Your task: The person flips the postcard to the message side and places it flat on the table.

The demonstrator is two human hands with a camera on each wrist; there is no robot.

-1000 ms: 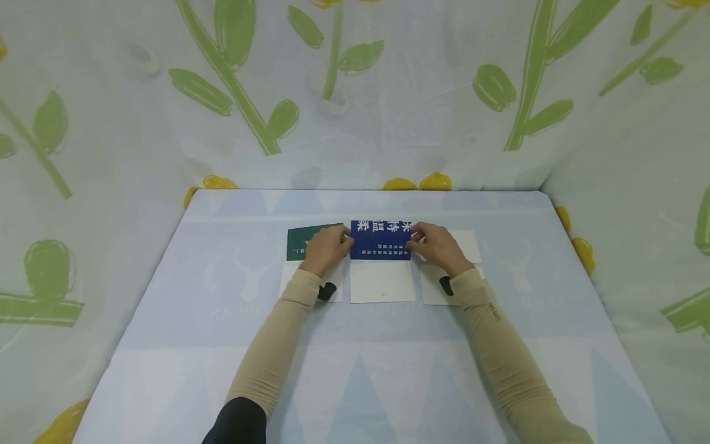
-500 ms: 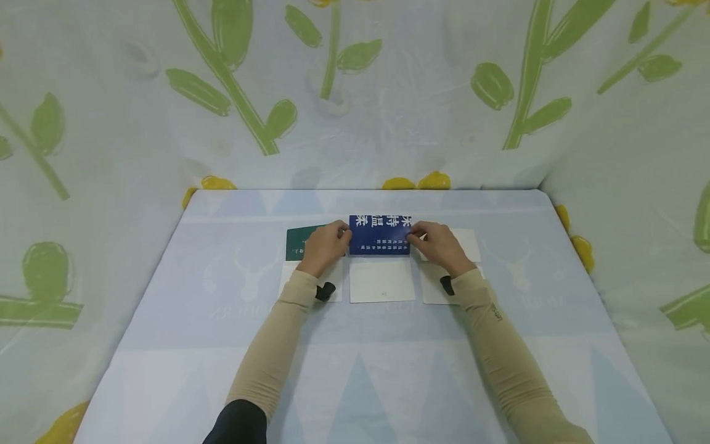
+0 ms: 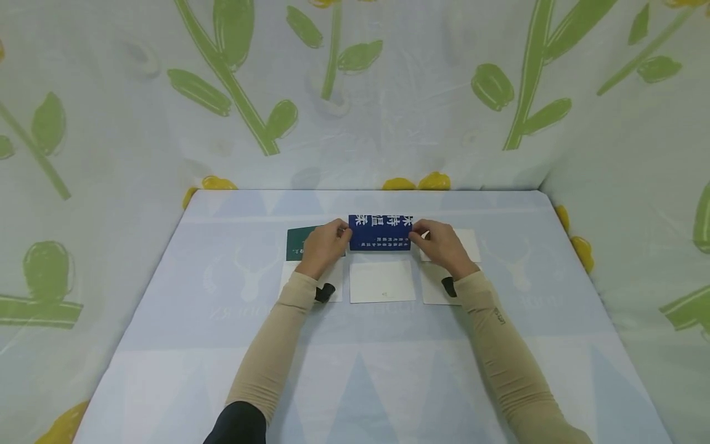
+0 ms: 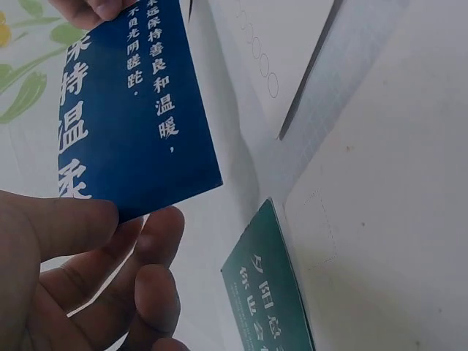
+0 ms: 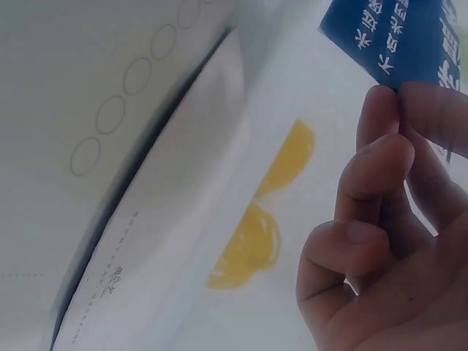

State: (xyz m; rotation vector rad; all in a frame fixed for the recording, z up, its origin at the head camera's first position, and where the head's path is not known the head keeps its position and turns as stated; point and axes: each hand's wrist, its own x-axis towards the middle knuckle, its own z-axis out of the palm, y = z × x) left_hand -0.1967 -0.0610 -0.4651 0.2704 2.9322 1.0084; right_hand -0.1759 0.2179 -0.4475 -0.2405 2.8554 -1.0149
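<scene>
We've got a thin rectangular blue card (image 3: 380, 233), white lettering (image 4: 72, 134), up above the pale tabletop (image 3: 388, 327), our left hand (image 3: 323, 246) and right hand (image 3: 442, 246) pinching its ends. Smooth white cards (image 3: 381, 282) and a green card (image 3: 297, 242) sit nearby.

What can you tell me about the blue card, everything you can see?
The blue card is a thin rectangle, apparently stiff paper, dark blue with bold white Chinese characters along its far edge and smaller white lines nearer the person. The writing is upside down in the head view. It is held up off the table, beyond the front middle white card, with the left hand and right hand pinching opposite short edges.
</scene>
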